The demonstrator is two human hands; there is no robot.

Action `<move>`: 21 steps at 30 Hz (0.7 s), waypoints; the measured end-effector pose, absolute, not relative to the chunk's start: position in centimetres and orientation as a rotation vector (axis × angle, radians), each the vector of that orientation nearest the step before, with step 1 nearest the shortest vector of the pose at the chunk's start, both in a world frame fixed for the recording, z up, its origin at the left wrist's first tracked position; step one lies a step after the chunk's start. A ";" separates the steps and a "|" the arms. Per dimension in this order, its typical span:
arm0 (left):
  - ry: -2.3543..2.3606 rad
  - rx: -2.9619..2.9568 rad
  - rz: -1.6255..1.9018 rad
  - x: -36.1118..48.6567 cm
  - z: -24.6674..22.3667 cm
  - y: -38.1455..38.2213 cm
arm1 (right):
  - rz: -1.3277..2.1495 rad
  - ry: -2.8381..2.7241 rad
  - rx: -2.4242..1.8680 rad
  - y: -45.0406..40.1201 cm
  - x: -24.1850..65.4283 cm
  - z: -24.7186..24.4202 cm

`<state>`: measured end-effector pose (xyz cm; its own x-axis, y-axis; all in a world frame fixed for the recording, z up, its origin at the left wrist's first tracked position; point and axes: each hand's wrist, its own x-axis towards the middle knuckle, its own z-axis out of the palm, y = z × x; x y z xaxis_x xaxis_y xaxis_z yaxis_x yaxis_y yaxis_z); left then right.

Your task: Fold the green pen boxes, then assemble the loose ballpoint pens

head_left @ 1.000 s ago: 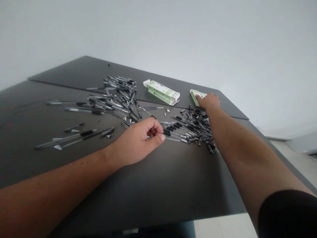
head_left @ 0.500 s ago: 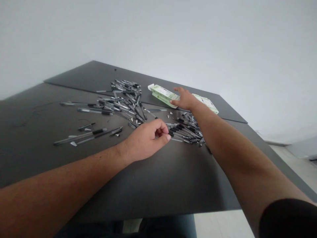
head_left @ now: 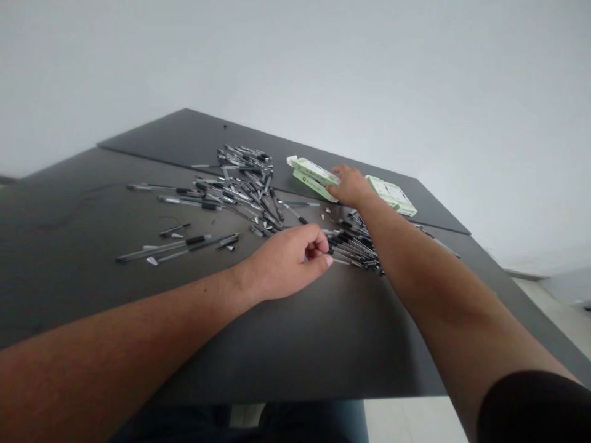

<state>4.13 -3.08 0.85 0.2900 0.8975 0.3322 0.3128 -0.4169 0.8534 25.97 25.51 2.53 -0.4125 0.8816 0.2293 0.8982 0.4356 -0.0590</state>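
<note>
Dozens of clear-barrelled ballpoint pens (head_left: 240,191) lie loose on a dark table (head_left: 295,344). Main heap sits centre-left, criss-crossed, no common direction. A second, smaller heap of pens (head_left: 355,246) lies to its right, more nearly parallel, black ends mostly facing left. A few strays lie out to the left, and small pale triangular bits (head_left: 152,261) are scattered among them.

Progress as seen: most pens lie out on the table, none visibly bundled. Two green-and-white cardboard boxes sit beyond the heaps: an open-ended box (head_left: 311,172) and a second box (head_left: 391,195) a little to its right. Contents of both hidden.

Left hand (head_left: 284,264) is at the near edge of the smaller heap, knuckles up. Its fingers (head_left: 318,249) are curled together, with the tips at the pen ends. Cannot tell whether a pen is pinched.

Right hand (head_left: 351,186) lies palm down across the right end of the open-ended box, fingers close together and touching the cardboard. Cannot tell whether they grip it. Black sleeve (head_left: 530,409) on the right upper arm.
</note>
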 end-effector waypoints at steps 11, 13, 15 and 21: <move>1.103 1.863 1.131 4.0 0.7 -2.8 | -0.170 -2.399 -1.438 20.2 29.3 3.7; 1.117 1.807 1.147 4.1 0.6 -2.6 | -0.197 -2.392 -1.358 17.9 30.3 4.0; 1.136 1.706 1.150 4.2 0.4 -2.3 | -0.248 -2.346 -1.216 15.0 31.3 4.1; 1.034 1.284 1.222 4.5 0.5 -1.9 | -0.324 -2.349 -0.873 6.0 31.9 4.2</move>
